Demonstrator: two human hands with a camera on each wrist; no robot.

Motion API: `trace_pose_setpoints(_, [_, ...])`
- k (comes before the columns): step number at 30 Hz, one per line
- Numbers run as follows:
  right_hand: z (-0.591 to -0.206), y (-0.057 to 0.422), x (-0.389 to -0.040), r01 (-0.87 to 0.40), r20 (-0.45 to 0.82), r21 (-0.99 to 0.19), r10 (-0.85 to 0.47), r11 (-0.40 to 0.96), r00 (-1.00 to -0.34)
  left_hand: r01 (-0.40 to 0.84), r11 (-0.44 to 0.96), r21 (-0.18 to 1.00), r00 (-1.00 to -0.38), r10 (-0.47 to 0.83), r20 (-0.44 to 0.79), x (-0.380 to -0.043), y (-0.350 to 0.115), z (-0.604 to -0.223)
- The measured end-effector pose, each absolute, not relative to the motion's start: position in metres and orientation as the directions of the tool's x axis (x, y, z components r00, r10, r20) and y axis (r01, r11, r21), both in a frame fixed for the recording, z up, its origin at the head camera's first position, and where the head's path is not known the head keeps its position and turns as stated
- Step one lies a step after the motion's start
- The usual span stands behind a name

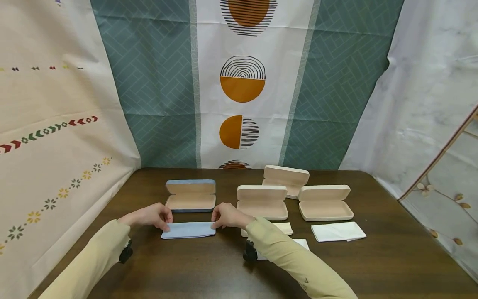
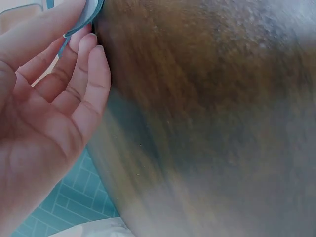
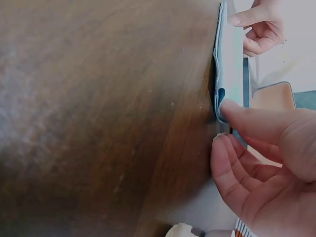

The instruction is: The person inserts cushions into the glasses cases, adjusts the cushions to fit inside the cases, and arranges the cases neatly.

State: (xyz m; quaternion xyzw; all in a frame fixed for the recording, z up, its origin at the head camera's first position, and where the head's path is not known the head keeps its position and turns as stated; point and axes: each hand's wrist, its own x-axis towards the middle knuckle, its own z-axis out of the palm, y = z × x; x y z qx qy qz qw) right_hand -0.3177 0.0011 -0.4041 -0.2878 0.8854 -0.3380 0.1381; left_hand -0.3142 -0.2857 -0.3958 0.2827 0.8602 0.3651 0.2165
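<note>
A folded light-blue cloth (image 1: 188, 230) lies flat near the middle-left of the brown table. My left hand (image 1: 152, 216) pinches its left end, thumb on top. At the right end, the thumb and fingers of my right hand (image 1: 229, 216) pinch the cloth too; in the right wrist view the folded layers (image 3: 224, 59) show at the edge beside the thumb. Directly behind the cloth stands an open blue glasses case (image 1: 191, 203) with a beige lining. The left wrist view catches only a corner of the cloth (image 2: 90, 14) under the thumb.
Three open cream glasses cases (image 1: 262, 209) stand at the back right. A folded cream cloth (image 1: 284, 228) and a white cloth (image 1: 301, 243) lie partly hidden by my right arm. Another white cloth (image 1: 337, 231) lies farther right. Patterned curtains (image 1: 160, 83) hang behind the table (image 1: 179, 270).
</note>
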Motion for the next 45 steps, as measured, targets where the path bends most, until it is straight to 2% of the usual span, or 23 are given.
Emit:
trace_pose_setpoints(7, [-0.407, 0.002, -0.319, -0.433, -0.016, -0.695, -0.615, 0.574, -0.789, 0.310, 0.558, 0.769, -0.718, 0.668, -0.195, -0.312, -0.285, -0.388])
trace_pose_setpoints(11, [-0.407, 0.003, -0.321, -0.418, 0.016, -0.739, -0.606, 0.529, -0.795, 0.302, 0.550, 0.779, -0.722, 0.665, -0.189, -0.314, -0.288, -0.382])
trace_pose_setpoints(17, [-0.402, 0.004, -0.327, -0.329, 0.085, -0.876, -0.558, 0.353, -0.826, 0.288, 0.505, 0.814, -0.756, 0.641, -0.131, -0.320, -0.294, -0.376])
trace_pose_setpoints(21, [-0.397, 0.005, -0.328, -0.275, 0.113, -0.927, -0.509, 0.255, -0.853, 0.262, 0.460, 0.848, -0.784, 0.614, -0.091, -0.323, -0.297, -0.376])
trace_pose_setpoints(29, [-0.379, 0.006, -0.316, -0.230, 0.156, -0.965, -0.432, 0.124, -0.888, 0.162, 0.312, 0.936, -0.883, 0.469, -0.004, -0.327, -0.298, -0.385])
trace_pose_setpoints(35, [-0.393, 0.000, -0.330, -0.190, 0.162, -0.981, -0.360, 0.043, -0.919, 0.155, 0.198, 0.968, -0.927, 0.368, 0.074, -0.328, -0.295, -0.393])
trace_pose_setpoints(45, [-0.403, -0.012, -0.346, -0.163, 0.147, -0.985, -0.206, 0.064, -0.968, 0.161, 0.262, 0.951, -0.976, 0.184, 0.114, -0.328, -0.284, -0.395])
